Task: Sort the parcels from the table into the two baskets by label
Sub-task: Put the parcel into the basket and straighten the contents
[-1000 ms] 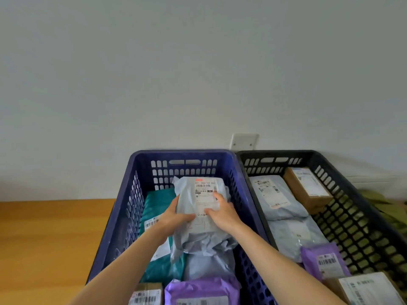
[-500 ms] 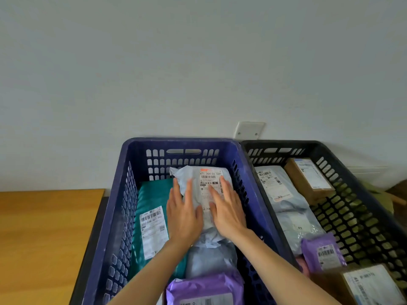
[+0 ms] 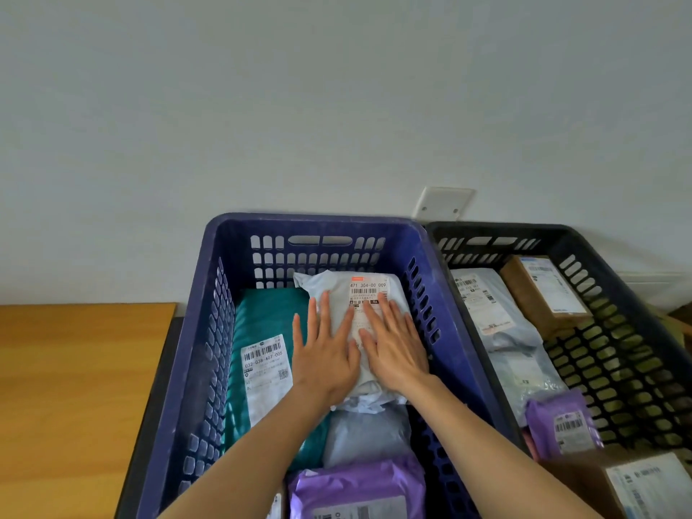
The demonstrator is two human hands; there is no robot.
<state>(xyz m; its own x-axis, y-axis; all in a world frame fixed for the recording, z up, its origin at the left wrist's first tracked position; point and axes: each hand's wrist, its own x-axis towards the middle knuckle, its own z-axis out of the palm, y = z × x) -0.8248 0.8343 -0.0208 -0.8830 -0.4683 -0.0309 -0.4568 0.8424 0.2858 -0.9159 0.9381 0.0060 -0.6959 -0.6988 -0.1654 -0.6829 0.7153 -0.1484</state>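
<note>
A pale grey parcel (image 3: 337, 290) with a white barcode label lies at the far end inside the blue basket (image 3: 209, 331). My left hand (image 3: 324, 354) and my right hand (image 3: 393, 346) lie flat on it side by side, fingers straight, pressing it down. Under and beside it are a teal parcel (image 3: 266, 312) with a label, another grey parcel (image 3: 367, 432) and a purple parcel (image 3: 355, 485). The black basket (image 3: 636, 294) on the right holds grey parcels (image 3: 483, 305), a brown box (image 3: 543, 290) and a purple parcel (image 3: 561, 425).
A wooden table top (image 3: 75, 387) lies left of the blue basket. A white wall with a socket plate (image 3: 443, 202) stands right behind both baskets. A brown box with a label (image 3: 636, 485) sits at the near right corner.
My hands set the grey parcel down in the blue basket, let go of their grip and now lie flat on top of it. The view tilted down and left.
</note>
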